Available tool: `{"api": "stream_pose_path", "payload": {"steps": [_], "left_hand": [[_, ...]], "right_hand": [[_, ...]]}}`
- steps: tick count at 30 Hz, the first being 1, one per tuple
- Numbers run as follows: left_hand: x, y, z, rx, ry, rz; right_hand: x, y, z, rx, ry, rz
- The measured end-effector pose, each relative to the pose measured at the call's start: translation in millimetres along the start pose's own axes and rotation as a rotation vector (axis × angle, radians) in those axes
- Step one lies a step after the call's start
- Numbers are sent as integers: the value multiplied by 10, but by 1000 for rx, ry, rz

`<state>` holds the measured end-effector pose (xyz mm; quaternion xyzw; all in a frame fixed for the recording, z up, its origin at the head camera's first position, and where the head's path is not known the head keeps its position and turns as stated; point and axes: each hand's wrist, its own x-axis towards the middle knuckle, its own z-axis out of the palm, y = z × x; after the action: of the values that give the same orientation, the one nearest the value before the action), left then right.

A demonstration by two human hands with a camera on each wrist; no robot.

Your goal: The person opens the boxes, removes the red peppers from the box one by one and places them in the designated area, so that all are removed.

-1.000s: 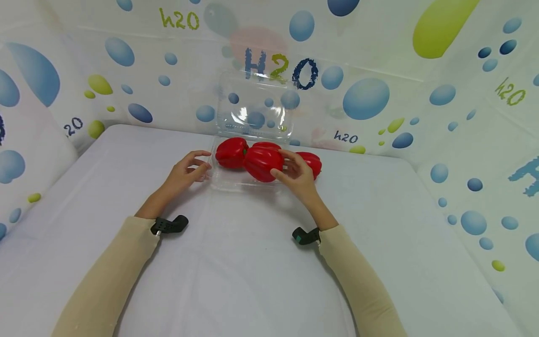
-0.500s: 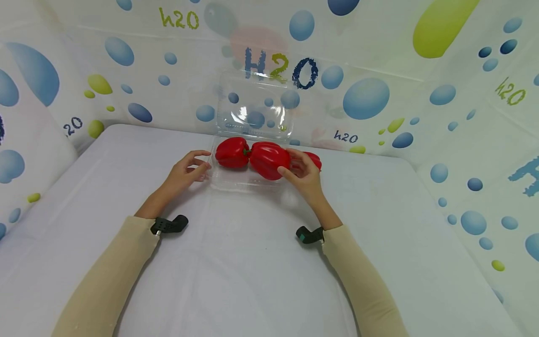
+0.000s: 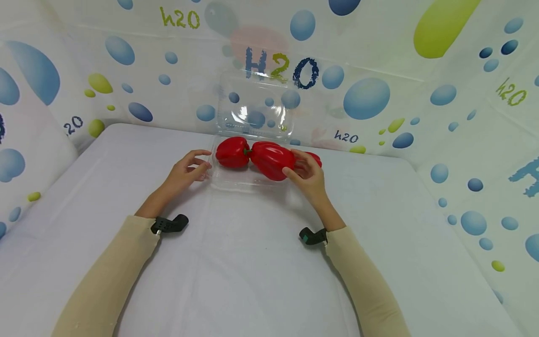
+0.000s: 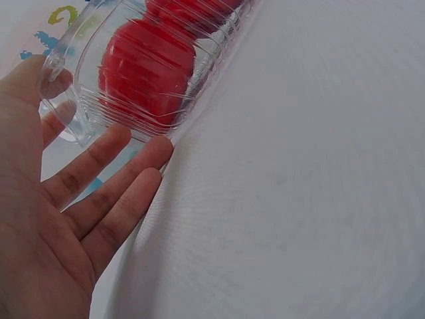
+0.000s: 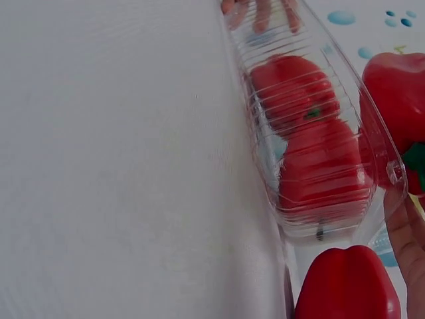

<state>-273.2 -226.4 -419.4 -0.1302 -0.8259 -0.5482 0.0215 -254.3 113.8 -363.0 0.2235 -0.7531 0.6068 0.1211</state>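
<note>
Light pressure suited the right hand (image 3: 310, 175) grasping a pepper (image 3: 271, 160), the left hand (image 3: 191, 166) loose-fingered at nine o'clock against the container (image 3: 230, 177).

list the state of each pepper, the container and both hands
clear container, open
lid, raised
left pepper, lying inside the container
second pepper, also inside, largely hidden in the head view
held pepper, lifted
outer pepper, resting outside the container
left hand, fingers spread at the container's end
right hand, gripping the held pepper

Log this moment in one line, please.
Left hand: beside clear box; right hand: holds red pepper; lid: open; inside: two peppers; outside box: one pepper
</note>
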Motion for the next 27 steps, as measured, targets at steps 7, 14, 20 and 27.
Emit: {"api": "stream_pose_path", "payload": {"steps": [7, 14, 20, 27], "left_hand": [[-11, 7, 1, -3, -1, 1], [-25, 58, 1, -5, -2, -8], [-16, 49, -10, -16, -13, -8], [-12, 26, -10, -19, -9, -3]], "right_hand": [[-18, 6, -42, 4, 23, -38], [-33, 29, -101, -4, 41, -37], [-48, 24, -129, 12, 62, -10], [-57, 36, -171, -14, 80, -5]]}}
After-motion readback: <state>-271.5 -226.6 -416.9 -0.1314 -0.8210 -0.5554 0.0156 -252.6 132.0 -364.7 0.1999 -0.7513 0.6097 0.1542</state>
